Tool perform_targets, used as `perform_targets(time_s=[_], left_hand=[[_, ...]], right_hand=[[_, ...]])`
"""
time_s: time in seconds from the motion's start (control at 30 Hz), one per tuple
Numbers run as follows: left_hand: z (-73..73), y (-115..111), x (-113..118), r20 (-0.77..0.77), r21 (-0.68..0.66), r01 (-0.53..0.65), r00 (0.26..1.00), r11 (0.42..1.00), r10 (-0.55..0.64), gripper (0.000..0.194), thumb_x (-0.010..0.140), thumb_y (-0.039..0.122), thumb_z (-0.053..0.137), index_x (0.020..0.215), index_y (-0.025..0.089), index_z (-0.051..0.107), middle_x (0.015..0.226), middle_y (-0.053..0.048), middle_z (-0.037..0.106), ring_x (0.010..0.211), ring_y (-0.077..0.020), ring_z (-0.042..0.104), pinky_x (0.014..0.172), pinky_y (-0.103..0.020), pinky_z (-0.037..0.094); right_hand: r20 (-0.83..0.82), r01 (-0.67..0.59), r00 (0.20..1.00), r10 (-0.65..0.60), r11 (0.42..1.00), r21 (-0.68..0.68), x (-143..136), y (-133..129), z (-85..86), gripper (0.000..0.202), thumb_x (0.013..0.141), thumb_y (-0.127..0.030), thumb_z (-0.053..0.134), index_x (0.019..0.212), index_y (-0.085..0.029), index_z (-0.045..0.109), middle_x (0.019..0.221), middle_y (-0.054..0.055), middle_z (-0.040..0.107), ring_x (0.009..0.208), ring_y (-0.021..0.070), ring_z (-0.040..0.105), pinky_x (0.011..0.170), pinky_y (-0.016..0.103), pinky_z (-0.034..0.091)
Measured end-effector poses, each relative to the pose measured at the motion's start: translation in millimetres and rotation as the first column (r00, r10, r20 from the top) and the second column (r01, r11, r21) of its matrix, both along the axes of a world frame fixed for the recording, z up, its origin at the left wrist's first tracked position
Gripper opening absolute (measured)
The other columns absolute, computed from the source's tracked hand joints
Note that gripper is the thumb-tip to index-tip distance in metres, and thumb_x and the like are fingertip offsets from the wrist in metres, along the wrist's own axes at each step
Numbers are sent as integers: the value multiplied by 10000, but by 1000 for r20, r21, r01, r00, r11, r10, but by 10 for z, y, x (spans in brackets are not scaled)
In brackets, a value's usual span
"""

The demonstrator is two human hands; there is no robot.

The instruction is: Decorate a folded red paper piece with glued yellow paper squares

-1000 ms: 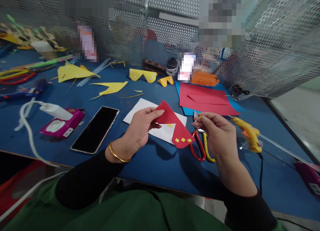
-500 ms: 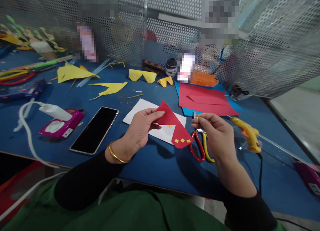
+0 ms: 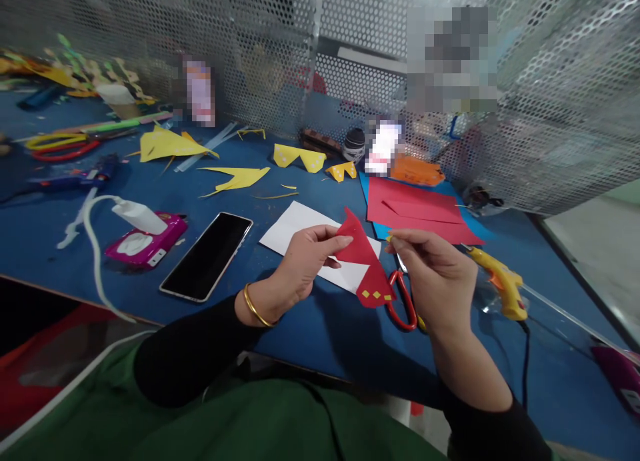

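My left hand (image 3: 306,261) pinches a red paper cutout (image 3: 361,244) near its upper left end. Three small yellow diamonds (image 3: 377,294) sit on the cutout's lower lobe. Between the thumb and fingertips of my right hand (image 3: 440,271) is a tiny yellow piece (image 3: 389,238), right of the cutout. White paper (image 3: 295,222) lies under the cutout and my left hand. Scissors with red and yellow handles (image 3: 404,304) rest beneath my right hand, which partly covers them.
A black phone (image 3: 207,256) and a purple power socket (image 3: 163,244) lie left. Red sheets (image 3: 420,211) are behind, a yellow glue gun (image 3: 500,281) right. Yellow cutouts (image 3: 299,157) stand near the perforated metal screen (image 3: 365,21). Another glue gun (image 3: 85,178) is far left.
The view has shifted, so most things appear further right. My right fingertips, with the yellow piece, are closer to the red cutout, which is tilted more steeply.
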State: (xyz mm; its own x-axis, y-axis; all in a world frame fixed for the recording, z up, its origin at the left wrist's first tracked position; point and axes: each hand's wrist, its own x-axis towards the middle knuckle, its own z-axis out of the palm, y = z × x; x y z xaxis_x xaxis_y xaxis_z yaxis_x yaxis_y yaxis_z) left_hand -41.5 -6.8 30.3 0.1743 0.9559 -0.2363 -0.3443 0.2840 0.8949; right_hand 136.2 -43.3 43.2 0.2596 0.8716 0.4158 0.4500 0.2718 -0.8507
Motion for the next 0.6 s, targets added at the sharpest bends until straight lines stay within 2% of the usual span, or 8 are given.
perform_targets(time_s=[0.1,0.23,0.47,0.6], left_hand=[[-32,1,2,16,33,10,1000,999,-10,189,668,313,846,734,163,751,806,-26,687,679,-105,566,564,-210,472],[-58,5,-4,32,75,13,999,997,-15,183,686,320,837,780,175,777,818,-21,704,679,-103,564,565,-212,465],[-27,-27,20,40,57,4,999,998,-7,118,692,271,805,760,178,780,789,-17,696,705,-118,586,547,-217,464],[-25,-32,29,51,58,-4,999,998,1,126,682,265,805,766,174,781,795,-21,701,704,-122,591,542,-221,468]], right_hand=[[42,1,999,-1,1000,13,-165,-3,55,55,855,-252,715,876,-249,766,786,-7,749,731,160,686,728,320,546],[96,18,995,-24,998,59,-309,31,41,47,851,-228,703,847,-233,750,776,-17,740,708,141,661,689,296,525],[228,98,966,-121,989,108,-367,59,-57,74,877,-256,679,843,-243,744,814,-7,749,754,158,657,746,342,496],[271,95,952,-141,980,175,-376,62,-91,88,897,-260,667,840,-241,731,811,-8,730,757,163,648,790,372,482]])
